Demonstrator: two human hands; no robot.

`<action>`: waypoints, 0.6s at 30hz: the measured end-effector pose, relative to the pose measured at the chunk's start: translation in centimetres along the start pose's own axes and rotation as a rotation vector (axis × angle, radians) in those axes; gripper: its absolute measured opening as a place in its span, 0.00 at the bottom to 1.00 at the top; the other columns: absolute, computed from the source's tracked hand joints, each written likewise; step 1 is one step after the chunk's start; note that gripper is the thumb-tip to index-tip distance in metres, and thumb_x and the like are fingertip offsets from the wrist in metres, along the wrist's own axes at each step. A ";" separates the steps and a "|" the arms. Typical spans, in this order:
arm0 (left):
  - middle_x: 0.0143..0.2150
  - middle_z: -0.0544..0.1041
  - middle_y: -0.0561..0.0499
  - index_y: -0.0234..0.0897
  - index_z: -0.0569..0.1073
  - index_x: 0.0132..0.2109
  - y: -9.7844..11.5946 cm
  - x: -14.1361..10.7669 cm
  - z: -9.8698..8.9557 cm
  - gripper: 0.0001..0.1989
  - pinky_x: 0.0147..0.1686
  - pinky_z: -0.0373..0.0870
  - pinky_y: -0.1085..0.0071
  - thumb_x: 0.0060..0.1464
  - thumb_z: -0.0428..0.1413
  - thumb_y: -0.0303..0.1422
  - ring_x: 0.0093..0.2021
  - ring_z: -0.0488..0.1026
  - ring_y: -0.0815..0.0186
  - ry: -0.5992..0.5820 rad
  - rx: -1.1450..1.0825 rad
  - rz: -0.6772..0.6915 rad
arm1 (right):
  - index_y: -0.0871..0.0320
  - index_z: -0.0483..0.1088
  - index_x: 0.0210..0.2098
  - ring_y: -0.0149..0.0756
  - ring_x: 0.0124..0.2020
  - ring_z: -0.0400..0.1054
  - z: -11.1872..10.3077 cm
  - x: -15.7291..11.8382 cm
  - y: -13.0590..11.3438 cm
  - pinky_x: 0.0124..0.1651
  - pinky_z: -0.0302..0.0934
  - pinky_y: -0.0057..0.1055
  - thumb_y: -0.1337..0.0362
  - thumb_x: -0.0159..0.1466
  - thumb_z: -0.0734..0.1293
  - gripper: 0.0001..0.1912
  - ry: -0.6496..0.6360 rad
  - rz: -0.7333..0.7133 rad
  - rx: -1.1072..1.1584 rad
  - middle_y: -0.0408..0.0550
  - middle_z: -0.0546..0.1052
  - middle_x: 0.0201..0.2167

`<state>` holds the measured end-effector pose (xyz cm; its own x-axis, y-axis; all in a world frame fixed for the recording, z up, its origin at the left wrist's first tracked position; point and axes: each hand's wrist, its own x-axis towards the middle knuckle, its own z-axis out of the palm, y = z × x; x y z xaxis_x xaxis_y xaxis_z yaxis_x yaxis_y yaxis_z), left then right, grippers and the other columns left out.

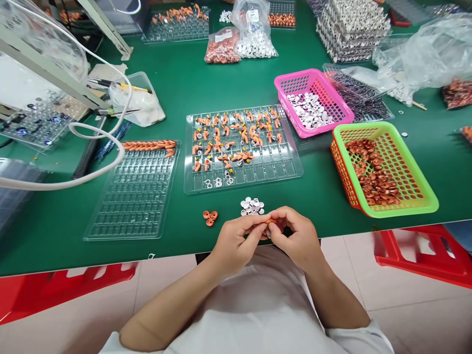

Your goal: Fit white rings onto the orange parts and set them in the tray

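Observation:
At the table's front edge, my left hand (241, 239) and my right hand (294, 236) meet, fingertips pinched together on one small orange part (270, 221). Fingers cover most of that part, so its full shape is hidden. Just beyond my hands lies a pile of white discs (252, 205). To the left of it sit several orange round caps (210, 217). Farther back, a clear compartment tray (273, 173) holds rows of orange curved pieces (243, 132), and a few white rings (219, 182) lie in its front row.
A second clear tray (125, 206) at left has orange pieces along its back. At right stand a pink basket (341, 110) of white discs and a green basket (424, 196) of orange caps. A white cable (73, 184) loops over the left side. Red stools (424, 255) flank the table.

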<state>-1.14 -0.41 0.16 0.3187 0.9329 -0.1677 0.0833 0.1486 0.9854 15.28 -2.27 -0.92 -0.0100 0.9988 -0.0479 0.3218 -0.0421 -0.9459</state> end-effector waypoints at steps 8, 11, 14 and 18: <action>0.37 0.84 0.45 0.37 0.83 0.45 -0.3 -0.1 0.2 0.12 0.39 0.79 0.71 0.61 0.55 0.29 0.35 0.81 0.62 0.005 0.073 0.006 | 0.57 0.74 0.33 0.32 0.26 0.71 0.2 0.2 0.1 0.30 0.66 0.26 0.69 0.58 0.66 0.05 0.024 -0.019 -0.040 0.44 0.78 0.27; 0.35 0.83 0.44 0.37 0.83 0.46 -0.8 0.0 0.4 0.13 0.35 0.79 0.71 0.62 0.54 0.33 0.33 0.81 0.61 -0.008 0.069 0.019 | 0.57 0.73 0.31 0.33 0.23 0.72 0.6 0.3 0.6 0.26 0.66 0.26 0.68 0.58 0.65 0.04 0.038 -0.053 -0.050 0.44 0.78 0.25; 0.35 0.83 0.42 0.37 0.83 0.45 -2.3 0.3 0.2 0.13 0.34 0.79 0.70 0.59 0.57 0.38 0.33 0.80 0.60 -0.008 0.093 0.089 | 0.55 0.74 0.29 0.34 0.21 0.70 1.4 0.5 1.9 0.24 0.65 0.26 0.64 0.58 0.66 0.04 0.078 -0.094 -0.022 0.43 0.76 0.22; 0.39 0.83 0.40 0.39 0.83 0.46 -4.9 0.8 -0.2 0.18 0.32 0.79 0.70 0.56 0.59 0.46 0.33 0.81 0.58 -0.029 0.044 0.095 | 0.54 0.74 0.27 0.35 0.21 0.69 2.6 0.7 3.6 0.23 0.64 0.27 0.56 0.57 0.67 0.09 0.148 -0.093 0.006 0.43 0.75 0.21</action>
<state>-1.46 -0.32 -4.75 0.3547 0.9319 -0.0754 0.0927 0.0452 0.9947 13.92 -1.75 -5.20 0.1001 0.9912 0.0870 0.3201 0.0507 -0.9460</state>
